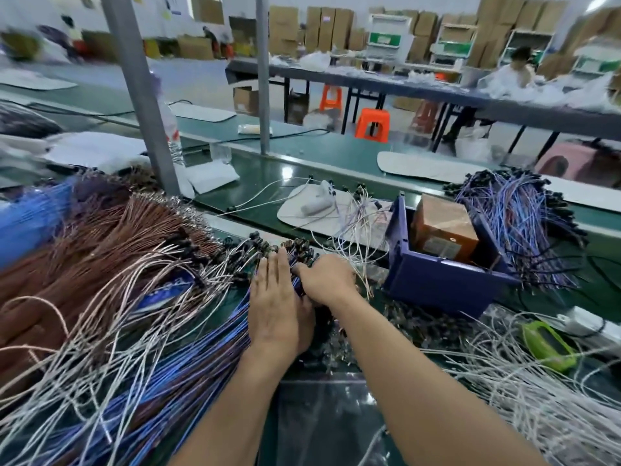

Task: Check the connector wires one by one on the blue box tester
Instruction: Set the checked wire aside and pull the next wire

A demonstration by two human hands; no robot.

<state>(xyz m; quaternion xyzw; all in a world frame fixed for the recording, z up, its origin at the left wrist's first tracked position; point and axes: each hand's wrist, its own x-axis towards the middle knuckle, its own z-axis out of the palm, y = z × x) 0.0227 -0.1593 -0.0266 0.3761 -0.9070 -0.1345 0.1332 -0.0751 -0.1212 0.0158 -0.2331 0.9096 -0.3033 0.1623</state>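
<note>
A bundle of blue connector wires (215, 351) with dark plugs at the far end lies across the bench in front of me. My left hand (274, 304) rests flat on the bundle with straight fingers. My right hand (327, 280) sits just to its right, fingers curled down into the dark connector ends (299, 250); what it pinches is hidden. The blue box tester (440, 280) stands to the right, an orange-brown block (443, 227) inside it.
Brown and white wire heaps (100, 250) fill the left. More blue wires (517, 216) lie behind the tester, white wires (537, 391) at the right front. A green device (547, 344) and a grey post (148, 105) are nearby. A green conveyor belt (268, 183) runs behind.
</note>
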